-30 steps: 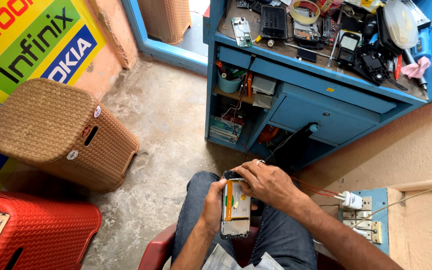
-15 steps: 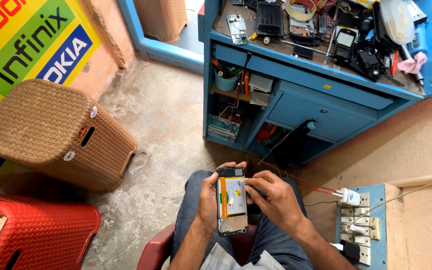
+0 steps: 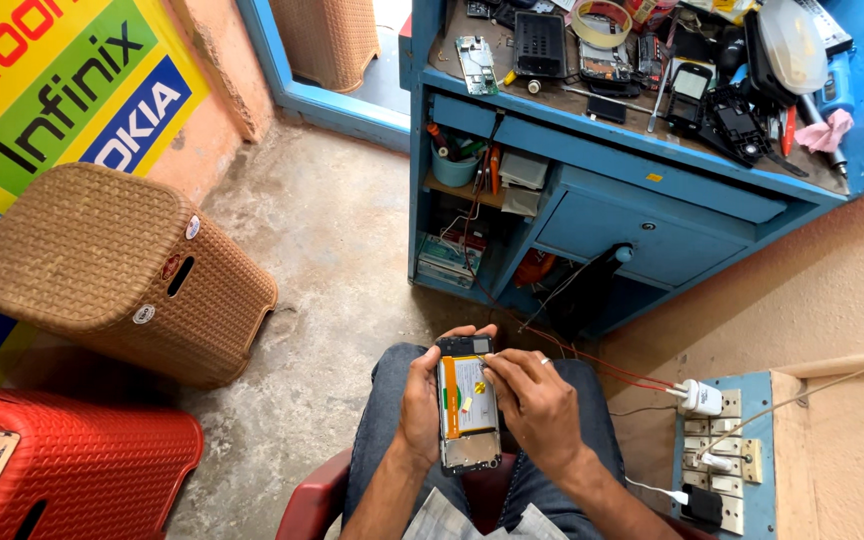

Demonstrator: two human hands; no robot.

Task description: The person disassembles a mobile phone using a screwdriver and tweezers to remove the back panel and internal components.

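Seated, knees up, with the opened slim rectangular phone with its back cover off [image 3: 468, 412] held over my lap, between my thighs in blue jeans [image 3: 382, 420]. My left hand [image 3: 420, 405] is clasped around the phone's left long edge, thumb laid along the side and fingertips curling over the top end near the dark camera block. My right hand [image 3: 537, 405] rests against the right edge, forefinger and thumb pinched close on something thin at the upper part of the pale battery; whether that is a fine tool or a strip of tape I cannot tell, it is too small. Handling, as I judge it: light, flat and stiff along its frame, but fragile now that the insides are bare. The orange band down the left side and the battery face look like places not to press. Best hold is by the long edges only, palm under the back, no squeeze across the middle. The smooth frame is likely slippery, so keep it low over the lap. The blue wooden workbench [image 3: 652, 180] stands ahead, cluttered with phone parts; a brown woven plastic stool [image 3: 102, 270] sits to my left, well apart.
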